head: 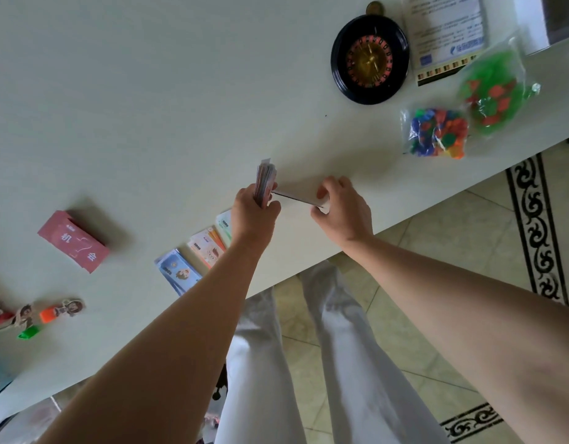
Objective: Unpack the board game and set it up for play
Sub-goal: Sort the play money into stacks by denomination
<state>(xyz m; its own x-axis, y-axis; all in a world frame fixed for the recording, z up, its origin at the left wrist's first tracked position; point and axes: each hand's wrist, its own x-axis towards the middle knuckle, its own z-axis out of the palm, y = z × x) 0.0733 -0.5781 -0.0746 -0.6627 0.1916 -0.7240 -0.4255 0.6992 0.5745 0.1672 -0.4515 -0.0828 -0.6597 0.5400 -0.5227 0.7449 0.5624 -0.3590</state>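
Standees [62, 310] on coloured bases lie at the lower left of the frame, and a red card deck [73, 240] sits up and to the right of them on the tabletop [148, 107]. Right of the deck, three small piles of play money run in a diagonal row towards the hands: a blue pile [177, 270], an orange pile [206, 248] and a green pile [225, 224], the last partly hidden under the left wrist.

At mid-frame the left grip [254, 209] is clenched round a thick stack of notes [264, 179], held on edge with its end pointing up the frame. A single note [297, 193] stretches from that stack rightward to the right grip [345, 209], which pinches its far end between thumb and fingers. The note's long axis runs left to right, dipping slightly towards the right, and it shows mostly a pale face and a dark thin edge, so its value cannot be read.

This looks like sorting money by value. The note has to travel down-left to join the row, yet the right grip is the one that carries it.

A roulette wheel [369, 59] and two bags of coloured pieces [435, 133] lie at the upper right
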